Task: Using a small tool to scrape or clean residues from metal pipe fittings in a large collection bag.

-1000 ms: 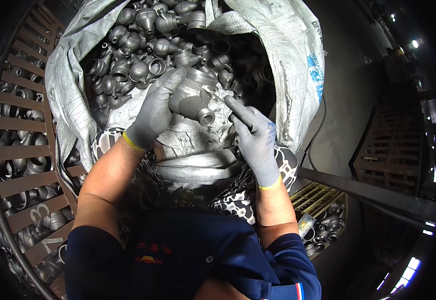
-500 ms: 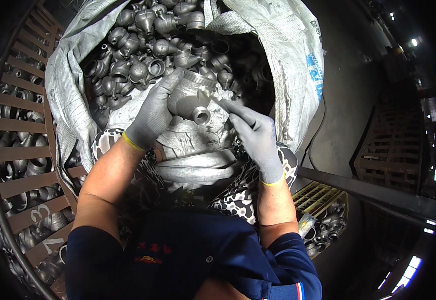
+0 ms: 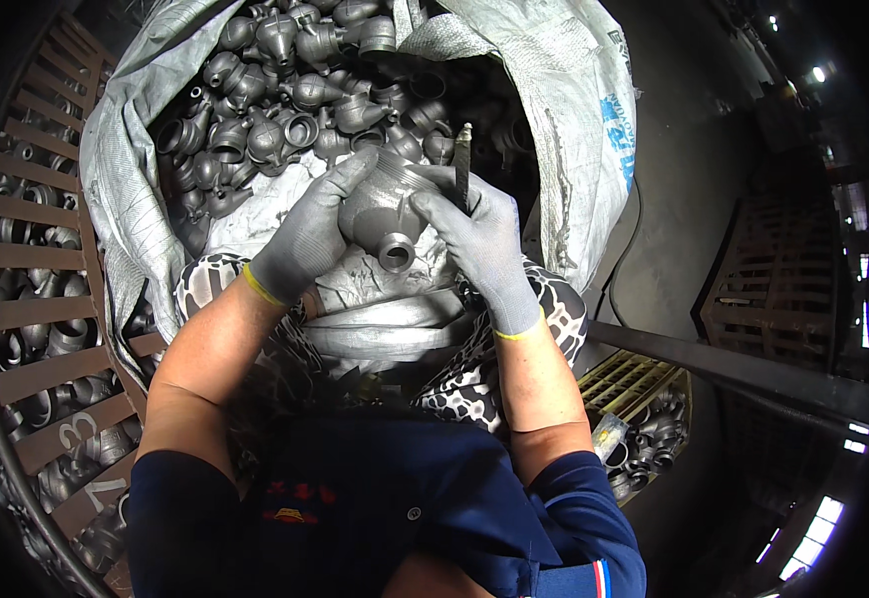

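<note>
Over the lap, above the mouth of the sack, sits the grey metal fitting (image 3: pixel 387 211): a rounded cast body with a short open spout facing the camera. I read it as gripped between both gloved hands, clear of the heap.

Left hand (image 3: pixel 307 239): fingers curled round the fitting's left flank, index laid up along its top. Closed on it, not spread.

Right hand (image 3: pixel 482 244): fingertips pressed to the fitting's right shoulder while the same hand clasps a thin dark file-like tool (image 3: pixel 462 164), its tip standing upright above the knuckles. How firmly the tool is pinched I cannot tell; the palm hides its lower end.

Outward: white woven sack (image 3: pixel 574 120) open wide, packed with like castings (image 3: pixel 285 80). Slatted metal crate (image 3: pixel 31 299) to the left holds more. A second small crate (image 3: pixel 644 409) sits low right, also with fittings. Patterned cloth (image 3: pixel 514 349) covers the knees.

Risks, as I judge them:
- The casting looks heavy and smooth; a glove grip on a rounded body could slip, dropping it on the lap or into the pile.
- The right hand does double duty; shifting fingers might let the tool fall into the sack among the castings.
- The tool tip points up toward the face, so leaning in close is unwise.
- Rough cast edges may snag or cut the thin gloves.
</note>
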Motion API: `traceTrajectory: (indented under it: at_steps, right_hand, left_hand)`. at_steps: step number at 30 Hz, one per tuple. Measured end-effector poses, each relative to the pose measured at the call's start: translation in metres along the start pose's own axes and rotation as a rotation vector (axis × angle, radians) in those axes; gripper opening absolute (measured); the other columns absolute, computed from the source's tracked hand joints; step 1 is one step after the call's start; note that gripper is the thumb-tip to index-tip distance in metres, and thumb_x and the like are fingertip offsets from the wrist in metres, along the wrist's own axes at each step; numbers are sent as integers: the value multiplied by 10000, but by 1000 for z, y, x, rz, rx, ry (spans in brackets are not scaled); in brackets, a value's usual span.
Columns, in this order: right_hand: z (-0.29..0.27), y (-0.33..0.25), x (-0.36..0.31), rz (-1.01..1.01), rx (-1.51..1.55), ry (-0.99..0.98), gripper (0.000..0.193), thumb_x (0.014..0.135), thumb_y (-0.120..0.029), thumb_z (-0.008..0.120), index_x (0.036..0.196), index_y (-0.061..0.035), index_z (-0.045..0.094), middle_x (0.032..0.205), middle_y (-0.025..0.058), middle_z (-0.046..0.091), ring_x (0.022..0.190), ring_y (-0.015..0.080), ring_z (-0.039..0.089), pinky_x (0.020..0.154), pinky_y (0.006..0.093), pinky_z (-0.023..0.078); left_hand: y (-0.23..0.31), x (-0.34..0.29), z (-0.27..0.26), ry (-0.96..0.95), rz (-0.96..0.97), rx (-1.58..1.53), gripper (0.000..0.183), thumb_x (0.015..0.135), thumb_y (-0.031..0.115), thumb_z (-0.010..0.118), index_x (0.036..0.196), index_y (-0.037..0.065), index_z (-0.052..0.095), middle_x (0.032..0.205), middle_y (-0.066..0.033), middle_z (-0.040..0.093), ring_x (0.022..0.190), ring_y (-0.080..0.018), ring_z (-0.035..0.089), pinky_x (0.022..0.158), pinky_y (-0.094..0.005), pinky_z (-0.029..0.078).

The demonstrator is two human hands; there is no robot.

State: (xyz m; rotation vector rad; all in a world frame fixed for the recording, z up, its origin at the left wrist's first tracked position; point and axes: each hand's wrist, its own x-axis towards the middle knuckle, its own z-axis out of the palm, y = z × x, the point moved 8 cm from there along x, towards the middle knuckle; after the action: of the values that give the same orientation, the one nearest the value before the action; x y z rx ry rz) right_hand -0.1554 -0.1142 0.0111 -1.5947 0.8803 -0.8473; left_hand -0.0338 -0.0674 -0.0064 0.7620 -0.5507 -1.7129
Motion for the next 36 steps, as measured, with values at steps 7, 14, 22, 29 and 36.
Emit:
traceTrajectory:
  at_steps: [7, 14, 22, 29, 36]
  right_hand:
    - [0, -5, -3, 10, 72, -56, 354, 827, -75, 708, 1169, 0, 653, 775, -58, 604, 673, 5, 491, 607, 161, 401]
    - [-6, 2, -6, 109, -27, -66, 301, 820, -73, 714, 1103, 17, 668, 748, -46, 621, 658, 11, 509, 604, 170, 412]
    - [-7, 3, -7, 29, 58, 8, 293, 824, -74, 689, 1096, 33, 664, 819, -6, 655, 747, 33, 563, 682, 178, 448]
    - [-12, 11, -7, 109, 301, 46, 356, 803, -22, 675, 1159, -19, 658, 656, -94, 511, 563, -17, 424, 512, 158, 328]
    - [-4, 1, -5, 64, 62, -53, 471, 805, -97, 717, 1245, 19, 597, 951, -27, 646, 801, 16, 531, 751, 189, 454]
  left_hand:
    - [-4, 3, -7, 58, 5, -32, 371, 1031, 295, 387, 1232, 24, 542, 1141, -84, 630, 1002, -150, 628, 902, -290, 507]
    - [-5, 4, -8, 53, 9, 107, 380, 1019, 292, 411, 1243, 12, 537, 1137, -83, 630, 997, -147, 622, 891, -284, 496]
    - [-5, 8, -5, 6, 50, 248, 386, 1026, 302, 394, 1241, 12, 531, 1133, -83, 633, 1007, -145, 624, 883, -287, 509]
    - [-2, 1, 6, 51, 70, 70, 416, 1031, 333, 379, 1276, 24, 508, 1194, -102, 613, 1059, -173, 620, 917, -306, 516]
    - [6, -4, 10, 11, 178, 277, 437, 1031, 352, 360, 1302, 33, 485, 1206, -109, 606, 1073, -190, 620, 930, -322, 518]
